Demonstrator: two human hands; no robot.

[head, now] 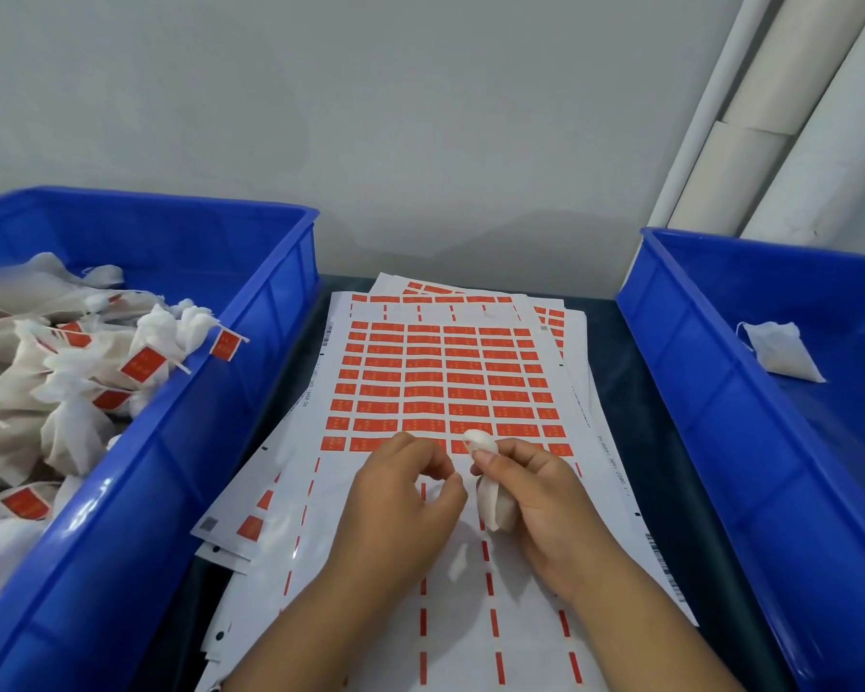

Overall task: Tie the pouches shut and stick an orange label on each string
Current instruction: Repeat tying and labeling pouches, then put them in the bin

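My right hand [535,496] grips a small white pouch [493,496] by its gathered neck, just above a sheet of orange labels [445,377]. My left hand [400,491] is close beside it, its fingertips pinching at the pouch's thin string, which is too fine to see clearly. Both hands hover over the lower, mostly peeled part of the sheet. A blue bin [181,442] on the left holds several tied pouches with orange labels on their strings. A single untied pouch [780,354] lies in the blue bin [720,392] on the right.
More label sheets are stacked under the top one on a dark table [635,392]. A grey wall and white pipes [750,142] stand behind. The two bins flank the sheets closely on both sides.
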